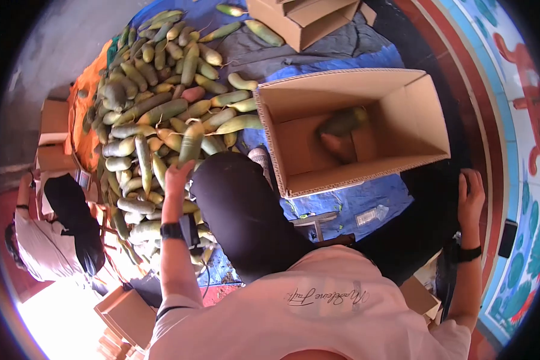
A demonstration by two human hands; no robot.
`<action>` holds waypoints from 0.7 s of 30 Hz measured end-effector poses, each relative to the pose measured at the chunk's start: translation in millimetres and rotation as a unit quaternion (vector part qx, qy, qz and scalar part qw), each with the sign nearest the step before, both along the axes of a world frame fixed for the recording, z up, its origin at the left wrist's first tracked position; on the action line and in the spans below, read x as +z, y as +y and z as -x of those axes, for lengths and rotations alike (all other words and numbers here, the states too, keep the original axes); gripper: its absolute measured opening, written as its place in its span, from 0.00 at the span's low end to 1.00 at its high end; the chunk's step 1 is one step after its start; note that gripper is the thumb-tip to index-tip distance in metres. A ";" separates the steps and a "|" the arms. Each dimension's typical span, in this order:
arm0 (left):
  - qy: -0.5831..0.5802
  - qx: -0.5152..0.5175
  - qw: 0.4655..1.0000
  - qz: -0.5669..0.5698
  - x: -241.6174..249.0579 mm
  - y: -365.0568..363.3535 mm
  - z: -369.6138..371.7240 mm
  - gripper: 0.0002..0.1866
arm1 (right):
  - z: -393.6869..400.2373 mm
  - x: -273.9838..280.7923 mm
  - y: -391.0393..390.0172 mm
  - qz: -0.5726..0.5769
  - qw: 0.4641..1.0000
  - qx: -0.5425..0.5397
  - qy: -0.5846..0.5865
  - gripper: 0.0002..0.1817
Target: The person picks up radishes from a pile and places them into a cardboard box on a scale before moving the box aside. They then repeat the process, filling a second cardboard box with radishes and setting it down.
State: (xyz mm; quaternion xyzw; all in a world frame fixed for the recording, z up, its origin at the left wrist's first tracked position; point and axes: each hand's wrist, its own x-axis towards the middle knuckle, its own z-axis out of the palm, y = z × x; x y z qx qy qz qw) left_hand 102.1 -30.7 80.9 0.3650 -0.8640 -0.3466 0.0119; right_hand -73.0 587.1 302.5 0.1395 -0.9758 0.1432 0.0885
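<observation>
**Left hand on a cucumber at the pile, right hand resting off to the side**

We see the left hand (179, 177) closed around the lower end of one long cucumber (190, 143), holding it upright at the near edge of the cucumber pile (150, 90). The pile fills the left and far-left of the view, lying on an orange sheet (84, 144) and a blue tarp (366, 198).

Right hand (471, 195) is well apart on the right, fingers loosely curled, resting on a dark knee; it holds nothing. Both wrists carry dark bands.

Just right of the pile stands an open cardboard box (414, 114), flaps up. Inside it lies one greenish cucumber in the box (343, 122), blurred, with something reddish below it that we cannot identify.

More cardboard boxes (303, 18) sit at the far edge. A second person (48, 234), in a light top, crouches at the near left.
</observation>
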 end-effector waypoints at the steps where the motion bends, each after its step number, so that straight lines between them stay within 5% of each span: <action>1: 0.049 0.049 0.995 -0.071 46.0 25.5 11.2 0.25 | -0.3 0.9 -3.2 0.009 1.000 0.008 0.009 0.06; 4: 0.139 0.055 0.971 -0.189 142.4 66.3 33.1 0.23 | -1.4 1.3 -5.2 0.028 0.999 0.012 0.020 0.06; 9: 0.146 -0.110 0.971 -0.155 235.9 124.9 73.4 0.20 | -1.9 -3.2 -1.9 0.043 0.997 0.025 0.057 0.06; 16: 0.048 -0.367 0.921 -0.121 233.4 196.8 145.4 0.20 | -6.0 -5.2 6.2 0.079 0.993 0.030 0.085 0.04; 21: 0.001 -0.432 0.896 0.104 236.5 236.3 170.0 0.21 | -10.3 -4.9 16.8 0.090 0.991 0.018 0.092 0.04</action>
